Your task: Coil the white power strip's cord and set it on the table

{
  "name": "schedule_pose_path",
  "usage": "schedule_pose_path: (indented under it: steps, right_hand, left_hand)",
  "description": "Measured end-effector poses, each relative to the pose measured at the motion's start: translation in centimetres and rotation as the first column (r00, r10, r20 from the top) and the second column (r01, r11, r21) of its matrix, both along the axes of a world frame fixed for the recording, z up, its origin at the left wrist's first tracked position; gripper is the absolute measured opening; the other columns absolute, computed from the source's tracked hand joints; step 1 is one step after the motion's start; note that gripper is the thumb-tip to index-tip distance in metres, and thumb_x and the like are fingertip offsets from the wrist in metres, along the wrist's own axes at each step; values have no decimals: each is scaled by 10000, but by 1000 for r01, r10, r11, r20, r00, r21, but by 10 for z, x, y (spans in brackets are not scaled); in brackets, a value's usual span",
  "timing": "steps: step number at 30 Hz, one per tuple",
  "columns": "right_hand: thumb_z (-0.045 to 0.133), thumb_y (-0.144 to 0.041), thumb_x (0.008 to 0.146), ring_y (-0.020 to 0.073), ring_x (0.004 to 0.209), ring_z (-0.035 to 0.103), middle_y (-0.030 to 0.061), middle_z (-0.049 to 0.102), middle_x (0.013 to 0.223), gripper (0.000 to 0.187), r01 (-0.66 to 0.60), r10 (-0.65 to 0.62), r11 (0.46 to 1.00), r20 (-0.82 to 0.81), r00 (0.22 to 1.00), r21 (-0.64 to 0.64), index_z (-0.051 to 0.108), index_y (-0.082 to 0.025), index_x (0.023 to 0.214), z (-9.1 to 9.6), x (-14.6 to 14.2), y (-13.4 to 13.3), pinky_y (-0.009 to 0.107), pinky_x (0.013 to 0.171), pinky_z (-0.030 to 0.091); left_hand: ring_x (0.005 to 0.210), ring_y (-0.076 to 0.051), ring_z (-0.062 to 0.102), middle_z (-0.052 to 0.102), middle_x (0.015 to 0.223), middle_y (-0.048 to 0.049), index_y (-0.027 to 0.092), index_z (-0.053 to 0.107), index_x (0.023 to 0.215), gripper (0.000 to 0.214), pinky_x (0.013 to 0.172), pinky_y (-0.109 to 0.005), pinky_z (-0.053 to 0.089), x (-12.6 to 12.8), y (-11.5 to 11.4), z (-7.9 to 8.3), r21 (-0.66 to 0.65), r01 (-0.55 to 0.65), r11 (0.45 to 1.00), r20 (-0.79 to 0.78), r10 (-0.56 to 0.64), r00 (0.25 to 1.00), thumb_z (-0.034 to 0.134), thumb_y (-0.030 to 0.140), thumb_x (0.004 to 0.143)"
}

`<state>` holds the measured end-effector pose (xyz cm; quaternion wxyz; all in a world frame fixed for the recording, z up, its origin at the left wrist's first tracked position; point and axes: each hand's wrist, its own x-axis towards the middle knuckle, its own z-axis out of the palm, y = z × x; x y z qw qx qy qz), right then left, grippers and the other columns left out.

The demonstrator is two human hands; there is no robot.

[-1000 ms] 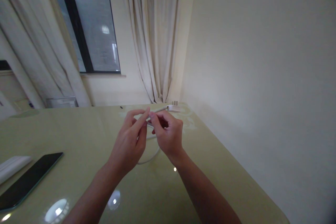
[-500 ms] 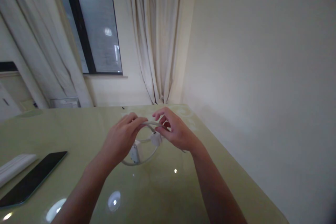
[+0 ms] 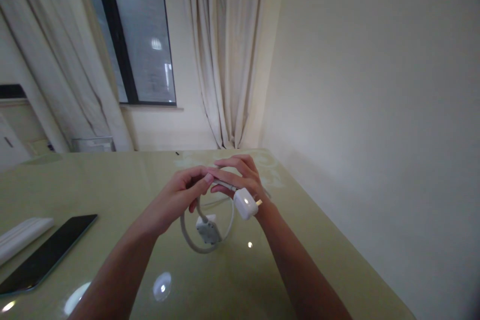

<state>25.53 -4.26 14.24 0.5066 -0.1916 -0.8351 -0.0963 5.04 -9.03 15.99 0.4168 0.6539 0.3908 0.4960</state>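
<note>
A white extension cord (image 3: 192, 246) hangs in a loose loop between my two hands, over the table. My left hand (image 3: 176, 195) is closed, thumb and fingers pinching the cord near the top of the loop. Against its fingertips, my right hand (image 3: 243, 177) has its fingers bent around the same stretch of cord, partly hiding it. The white plug (image 3: 245, 203) sticks out below the right fingers, its brass-coloured pins towards the right wrist. Lower down, the white socket block (image 3: 209, 229) sits inside the loop, its holed face turned towards me.
A black flat device, like a phone or tablet (image 3: 48, 255), lies on the left of the glossy greenish table (image 3: 210, 290), beside a long white object (image 3: 22, 237). A small dark bit (image 3: 177, 153) lies near the far edge. The wall (image 3: 360, 135) runs along the right side.
The plug has swung right and towards me, now below my right hand. The socket block has turned and shifted slightly right. My hands have come together at the cord.
</note>
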Motion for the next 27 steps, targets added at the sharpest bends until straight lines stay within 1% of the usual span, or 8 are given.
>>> schedule_pose_path:
  steps: [5, 9, 12, 14, 17, 20, 23, 27]
  right_hand:
    - [741, -387, 968, 217, 1065, 681, 43, 788, 1181, 294, -190, 188, 982, -149, 971, 0, 782, -348, 1256, 5, -4, 1, 410, 995, 566]
    - [699, -400, 1000, 220, 1036, 716, 51, 802, 1132, 234, -252, 237, 967, -230, 944, -39, 798, -319, 1196, 7, -8, -3, 418, 953, 588]
    - [686, -377, 1014, 226, 1058, 730, 59, 801, 1120, 198, -249, 213, 966, -339, 916, -68, 802, -307, 1158, 8, -5, -3, 428, 970, 588]
    - [693, -342, 1012, 223, 1080, 731, 63, 795, 1127, 164, -234, 165, 967, -454, 876, -100, 805, -297, 1124, 8, -1, 0, 426, 993, 581]
    - [701, -312, 1004, 219, 1101, 730, 62, 794, 1112, 124, -269, 129, 951, -594, 794, -153, 805, -280, 1064, 10, 5, 5, 429, 1026, 566]
    - [698, -300, 1002, 225, 1126, 736, 60, 801, 1094, 104, -374, 160, 910, -677, 718, -181, 792, -259, 1015, 10, 7, 6, 451, 1070, 552]
    - [713, -323, 987, 235, 1106, 757, 60, 810, 1051, 106, -441, 172, 873, -713, 679, -210, 769, -238, 958, 8, 12, 0, 472, 1084, 555]
    - [681, -389, 1004, 224, 1015, 782, 61, 819, 984, 185, -344, 20, 885, -712, 702, -315, 735, -224, 940, 4, 41, -8, 448, 1011, 591]
  left_hand:
    - [453, -60, 454, 688, 727, -19, 162, 735, 1003, 340, 434, -174, 464, -9, -1, -4, -200, 209, 957, 287, -146, 947, 733, 495, 932]
    - [451, -93, 601, 793, 874, -107, 162, 725, 1180, 402, 498, -220, 543, -26, 6, -20, -338, 429, 838, 299, -337, 893, 770, 460, 914]
    - [714, -204, 780, 811, 1038, -176, 160, 728, 1217, 425, 735, -326, 630, -32, 10, -30, -370, 561, 740, 275, -490, 827, 736, 483, 941]
    - [1017, -268, 784, 783, 1200, -174, 185, 725, 1244, 402, 950, -398, 595, -29, 12, -32, -326, 560, 762, 223, -513, 829, 768, 429, 926]
    - [1148, -269, 716, 759, 1217, -129, 195, 730, 1184, 328, 1038, -407, 529, -14, 16, -29, -185, 407, 894, 82, -399, 913, 742, 414, 940]
    - [832, -198, 660, 696, 866, -49, 178, 675, 887, 355, 798, -324, 532, -2, 23, -24, 7, 152, 988, -113, -151, 982, 590, 503, 1001]
    - [716, -171, 552, 583, 741, 6, 202, 583, 795, 390, 679, -281, 448, -7, 28, -27, 181, 4, 984, -297, 50, 954, 508, 513, 1018]
    - [710, -200, 561, 599, 725, -4, 225, 565, 796, 426, 685, -304, 430, -39, 30, -47, 273, -173, 946, -451, 285, 846, 384, 536, 1024]
